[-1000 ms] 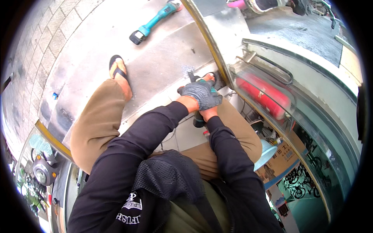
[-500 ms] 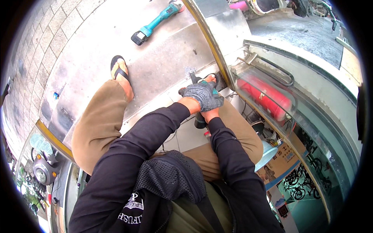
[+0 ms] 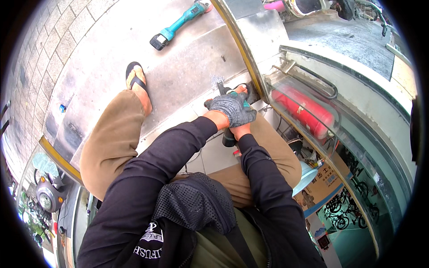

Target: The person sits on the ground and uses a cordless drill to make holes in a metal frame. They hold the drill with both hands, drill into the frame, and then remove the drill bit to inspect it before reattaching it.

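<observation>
My left hand [image 3: 228,108], in a grey knit glove, lies wrapped over a handheld power tool [image 3: 229,139], black with some teal showing. My right hand [image 3: 241,129] comes in beneath it and grips the same tool; its fingers are mostly hidden under the left glove. The tool's dark front end [image 3: 220,87] points at the edge of the metal step [image 3: 187,67], where a patch of pale dust [image 3: 216,79] lies. The tool's exact kind is covered by my hands. Close by is my right foot [image 3: 241,88] in a black sandal.
A teal cordless angle grinder [image 3: 178,24] lies farther up on the metal surface. A small dark pin [image 3: 223,58] lies on the step. At the right, behind glass, is a red cylinder [image 3: 304,111]. A yellow-edged frame [image 3: 241,40] borders the step. My left foot [image 3: 137,80] stands at the left.
The view has shifted slightly. Both hands stay on the tool in nearly the same place.
</observation>
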Available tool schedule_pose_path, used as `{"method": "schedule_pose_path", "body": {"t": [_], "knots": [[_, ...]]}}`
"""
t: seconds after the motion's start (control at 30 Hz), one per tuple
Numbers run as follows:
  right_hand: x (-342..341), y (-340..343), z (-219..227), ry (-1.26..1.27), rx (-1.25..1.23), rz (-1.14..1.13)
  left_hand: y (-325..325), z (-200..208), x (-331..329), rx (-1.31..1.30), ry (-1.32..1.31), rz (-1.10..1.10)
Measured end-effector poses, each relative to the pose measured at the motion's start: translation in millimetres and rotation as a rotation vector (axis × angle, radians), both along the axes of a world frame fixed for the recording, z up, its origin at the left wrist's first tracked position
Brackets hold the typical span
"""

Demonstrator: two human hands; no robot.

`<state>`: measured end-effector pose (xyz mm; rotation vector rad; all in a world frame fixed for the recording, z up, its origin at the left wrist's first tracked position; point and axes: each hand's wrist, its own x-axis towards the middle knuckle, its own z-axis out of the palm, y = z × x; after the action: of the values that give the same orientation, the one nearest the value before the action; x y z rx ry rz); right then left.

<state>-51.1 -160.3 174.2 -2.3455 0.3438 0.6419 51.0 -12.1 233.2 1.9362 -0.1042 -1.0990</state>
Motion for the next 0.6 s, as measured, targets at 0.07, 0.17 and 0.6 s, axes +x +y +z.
{"method": "schedule_pose_path", "body": {"t": [0.07,0.17,0.6], "knots": [[5.2,4.0,9.3,0.013,-0.013,-0.007,-0.3,-1.7,-1.2,0.008,-0.011,0.002],[1.5,-0.4,0.6,-0.021,-0.038,0.041,-2.1,-5.2,-2.7,-0.008,-0.011,0.011],[-0.3,-2.2,2.4,0.047,-0.08,0.031,-8.0,-10.9,-5.8,-0.037,-0.052,0.038]]}}
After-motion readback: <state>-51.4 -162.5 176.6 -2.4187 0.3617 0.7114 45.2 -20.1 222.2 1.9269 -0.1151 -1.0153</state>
